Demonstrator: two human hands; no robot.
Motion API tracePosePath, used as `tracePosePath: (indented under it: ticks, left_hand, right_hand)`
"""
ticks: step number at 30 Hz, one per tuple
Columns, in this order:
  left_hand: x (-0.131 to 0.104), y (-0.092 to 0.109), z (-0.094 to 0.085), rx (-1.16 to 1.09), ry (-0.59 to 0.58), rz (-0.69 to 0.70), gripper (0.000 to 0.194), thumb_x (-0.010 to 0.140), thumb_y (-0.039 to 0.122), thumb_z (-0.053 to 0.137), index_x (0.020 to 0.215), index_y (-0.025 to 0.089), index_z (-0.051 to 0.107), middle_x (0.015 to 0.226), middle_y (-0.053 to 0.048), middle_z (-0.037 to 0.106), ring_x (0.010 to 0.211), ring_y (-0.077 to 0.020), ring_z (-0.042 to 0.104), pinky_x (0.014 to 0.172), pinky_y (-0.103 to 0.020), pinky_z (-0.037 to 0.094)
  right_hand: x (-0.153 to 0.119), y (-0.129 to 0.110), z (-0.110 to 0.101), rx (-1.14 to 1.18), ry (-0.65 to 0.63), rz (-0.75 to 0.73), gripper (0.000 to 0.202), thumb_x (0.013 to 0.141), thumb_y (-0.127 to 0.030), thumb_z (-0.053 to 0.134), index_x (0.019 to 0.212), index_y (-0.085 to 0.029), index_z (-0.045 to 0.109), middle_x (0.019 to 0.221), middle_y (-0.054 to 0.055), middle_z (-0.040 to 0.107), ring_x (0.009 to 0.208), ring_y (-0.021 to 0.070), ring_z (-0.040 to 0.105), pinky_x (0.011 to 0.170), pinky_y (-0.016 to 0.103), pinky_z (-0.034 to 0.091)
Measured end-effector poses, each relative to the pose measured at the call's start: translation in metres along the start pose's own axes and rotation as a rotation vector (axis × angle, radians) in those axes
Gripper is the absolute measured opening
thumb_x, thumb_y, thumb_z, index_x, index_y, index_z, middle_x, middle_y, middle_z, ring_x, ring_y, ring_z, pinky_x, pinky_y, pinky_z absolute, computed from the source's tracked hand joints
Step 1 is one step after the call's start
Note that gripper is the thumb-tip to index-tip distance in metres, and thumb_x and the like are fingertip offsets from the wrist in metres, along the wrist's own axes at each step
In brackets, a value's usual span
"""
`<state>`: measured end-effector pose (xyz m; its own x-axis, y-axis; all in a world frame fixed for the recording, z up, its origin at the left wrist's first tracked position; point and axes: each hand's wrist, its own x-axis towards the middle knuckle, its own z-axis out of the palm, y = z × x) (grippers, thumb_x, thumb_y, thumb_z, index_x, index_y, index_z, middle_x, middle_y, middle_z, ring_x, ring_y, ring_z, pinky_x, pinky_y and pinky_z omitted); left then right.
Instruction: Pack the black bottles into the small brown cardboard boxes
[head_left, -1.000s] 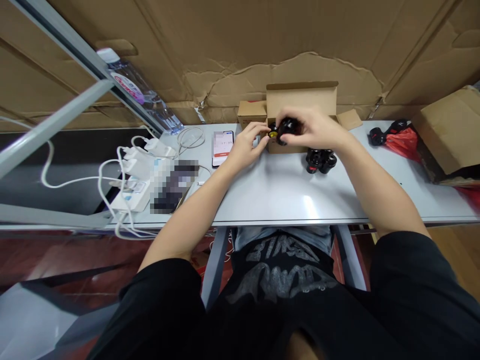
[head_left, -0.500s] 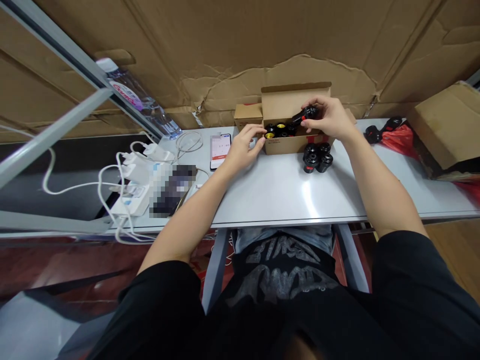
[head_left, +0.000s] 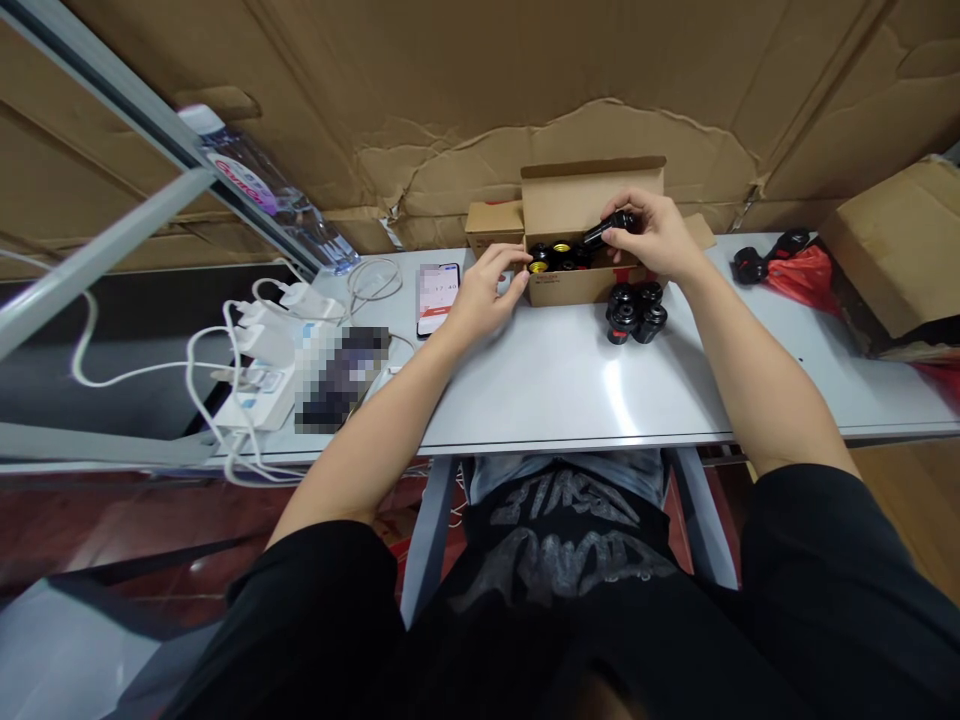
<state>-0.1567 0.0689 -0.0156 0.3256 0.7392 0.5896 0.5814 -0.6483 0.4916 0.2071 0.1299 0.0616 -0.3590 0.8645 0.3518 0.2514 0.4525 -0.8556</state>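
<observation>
A small open cardboard box (head_left: 574, 291) stands near the back of the table, its lid raised against the wall. Several glossy black cylindrical parts (head_left: 559, 259) sit inside it, some showing yellow threaded rings. Above the right half of the box, my right hand (head_left: 651, 232) pinches a black cylindrical part (head_left: 598, 234), which is tilted with its lower end toward the box. At the left end of the box rests my left hand (head_left: 487, 288), fingers apart and tips against its edge. In front of the box several black parts (head_left: 634, 312) stand clustered, one with a red mark.
A phone (head_left: 438, 300) lies left of my left hand. Further left are a white power strip (head_left: 259, 400) with cables and a leaning water bottle (head_left: 277, 195). At right are black parts with a red bag (head_left: 802, 278) and a larger cardboard box (head_left: 892, 250).
The black part in my right hand has turned slightly, so its red mark no longer shows. My left hand stays at the end of the box. The view has shifted a little.
</observation>
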Motion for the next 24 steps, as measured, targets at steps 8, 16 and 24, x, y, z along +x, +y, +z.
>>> tracePosePath:
  ticks: [8,16,24]
  left_hand:
    - [-0.0002,0.0001,0.0002,0.001,0.004,0.009,0.033,0.127,0.041,0.065,0.153,0.029,0.081,0.17,-0.016,0.082,0.159,-0.0368,0.08,0.116,-0.053,0.077]
    - [0.0,0.001,-0.0003,0.008,0.0,0.008,0.032,0.125,0.037,0.066,0.153,0.03,0.081,0.17,-0.014,0.082,0.158,-0.0354,0.08,0.112,-0.051,0.077]
    - [-0.0009,0.0005,0.0001,0.002,0.002,0.016,0.033,0.127,0.041,0.063,0.153,0.03,0.08,0.17,-0.015,0.082,0.158,-0.0352,0.08,0.112,-0.05,0.077]
  right_hand:
    - [-0.0002,0.0014,-0.003,0.054,-0.02,0.023,0.067,0.064,-0.042,0.125,0.113,-0.032,0.081,0.115,0.004,0.086,0.081,0.0272,0.08,0.085,0.057,0.086]
    - [0.0001,0.0005,-0.003,0.069,-0.049,0.031,0.071,0.063,-0.046,0.125,0.113,-0.034,0.076,0.112,0.004,0.083,0.088,0.0301,0.081,0.088,0.058,0.083]
    - [-0.0043,-0.0055,0.0014,-0.002,-0.03,0.028,0.073,0.079,-0.08,0.117,0.114,-0.036,0.07,0.103,0.002,0.082,0.088,0.0286,0.077,0.092,0.059,0.078]
